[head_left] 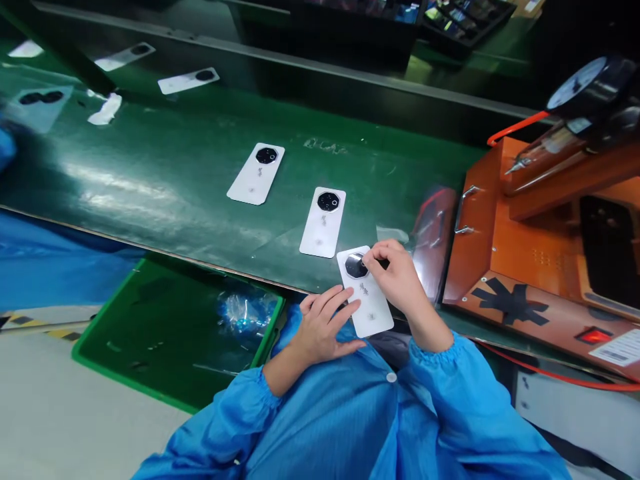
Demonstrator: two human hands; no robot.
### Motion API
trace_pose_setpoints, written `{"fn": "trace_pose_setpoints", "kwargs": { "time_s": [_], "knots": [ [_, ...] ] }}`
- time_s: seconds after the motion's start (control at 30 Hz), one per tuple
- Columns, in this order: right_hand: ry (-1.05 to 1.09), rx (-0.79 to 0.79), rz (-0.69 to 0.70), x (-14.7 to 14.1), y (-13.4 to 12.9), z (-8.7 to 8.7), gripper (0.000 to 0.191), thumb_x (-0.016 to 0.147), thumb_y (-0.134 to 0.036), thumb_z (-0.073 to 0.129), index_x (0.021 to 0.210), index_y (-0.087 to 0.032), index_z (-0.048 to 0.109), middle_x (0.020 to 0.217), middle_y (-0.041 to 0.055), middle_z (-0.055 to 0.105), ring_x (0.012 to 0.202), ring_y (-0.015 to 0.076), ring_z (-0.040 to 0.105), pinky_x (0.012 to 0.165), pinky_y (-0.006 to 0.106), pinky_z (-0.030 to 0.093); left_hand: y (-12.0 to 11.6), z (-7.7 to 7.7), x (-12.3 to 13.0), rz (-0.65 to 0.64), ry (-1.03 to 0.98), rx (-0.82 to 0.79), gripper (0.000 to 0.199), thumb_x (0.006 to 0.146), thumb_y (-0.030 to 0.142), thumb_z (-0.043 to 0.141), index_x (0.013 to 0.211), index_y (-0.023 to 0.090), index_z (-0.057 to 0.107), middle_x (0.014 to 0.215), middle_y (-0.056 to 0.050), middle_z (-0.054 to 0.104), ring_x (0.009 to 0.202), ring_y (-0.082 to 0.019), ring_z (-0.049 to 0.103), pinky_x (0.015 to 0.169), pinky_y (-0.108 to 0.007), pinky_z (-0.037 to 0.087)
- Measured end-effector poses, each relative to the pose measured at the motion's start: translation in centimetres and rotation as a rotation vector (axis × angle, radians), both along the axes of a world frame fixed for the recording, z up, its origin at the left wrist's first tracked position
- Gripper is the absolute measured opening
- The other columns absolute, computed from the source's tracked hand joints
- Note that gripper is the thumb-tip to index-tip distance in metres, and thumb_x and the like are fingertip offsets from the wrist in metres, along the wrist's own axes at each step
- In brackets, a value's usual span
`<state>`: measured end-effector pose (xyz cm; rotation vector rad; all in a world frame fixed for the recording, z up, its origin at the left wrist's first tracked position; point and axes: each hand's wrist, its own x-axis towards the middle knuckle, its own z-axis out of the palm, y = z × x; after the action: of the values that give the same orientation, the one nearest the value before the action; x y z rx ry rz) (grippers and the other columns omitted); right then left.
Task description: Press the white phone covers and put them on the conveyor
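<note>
A white phone back cover [374, 316] with a round black camera area at its top lies tilted at the bench's front edge. My left hand [323, 323] rests on its left side, fingers spread and lying flat. At the right rim of the camera circle, my right hand [393, 270] pinches with thumb and forefinger; what is between the fingertips is too small to make out. Just left of it lies a second white phone back cover [320, 233], and a third phone back cover [254, 180] is farther left. Both have dark camera circles.
To the right stands an orange press machine [480, 220] with a dial gauge [577, 83]. Clear film [393, 233] lies near my right hand. A green bin [165, 333] holding plastic scraps sits below the green bench [165, 153]. More white covers [183, 83] lie far left.
</note>
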<state>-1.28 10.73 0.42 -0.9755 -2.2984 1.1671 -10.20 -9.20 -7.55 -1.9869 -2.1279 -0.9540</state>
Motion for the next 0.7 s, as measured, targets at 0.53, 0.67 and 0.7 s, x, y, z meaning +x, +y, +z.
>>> {"fn": "trace_pose_setpoints", "kwargs": {
  "time_s": [0.53,0.67,0.7],
  "knots": [
    [-0.098,0.204,-0.064,-0.39,-0.36,-0.3,0.016,0.09,-0.028,0.06,0.078,-0.023,0.069,0.1,0.0066,0.065,0.099,0.0261,0.058,0.092,0.044,0.043,-0.11,-0.16,-0.11,0.005,0.014,0.019,0.065,0.088,0.069,0.062,0.14,0.03,0.062,0.139,-0.009,0.069,0.131,-0.03,0.059,0.103,-0.046,0.031],
    [-0.125,0.245,-0.074,-0.48,-0.62,-0.29,0.015,0.09,-0.026,0.06,0.079,-0.023,0.07,0.1,0.0066,0.065,0.099,0.0265,0.058,0.091,0.045,0.043,-0.12,-0.13,-0.17,0.009,0.024,0.001,0.062,0.088,0.066,0.063,0.138,0.031,0.063,0.139,-0.008,0.069,0.132,-0.03,0.059,0.104,-0.046,0.031],
    [-0.135,0.268,-0.08,-0.55,-0.72,-0.32,0.015,0.09,-0.025,0.061,0.079,-0.023,0.07,0.1,0.0067,0.065,0.099,0.0266,0.057,0.091,0.044,0.043,-0.11,-0.11,-0.16,0.008,0.026,0.007,0.061,0.088,0.065,0.064,0.138,0.03,0.063,0.139,-0.008,0.069,0.131,-0.03,0.059,0.104,-0.045,0.031]
  ]
}}
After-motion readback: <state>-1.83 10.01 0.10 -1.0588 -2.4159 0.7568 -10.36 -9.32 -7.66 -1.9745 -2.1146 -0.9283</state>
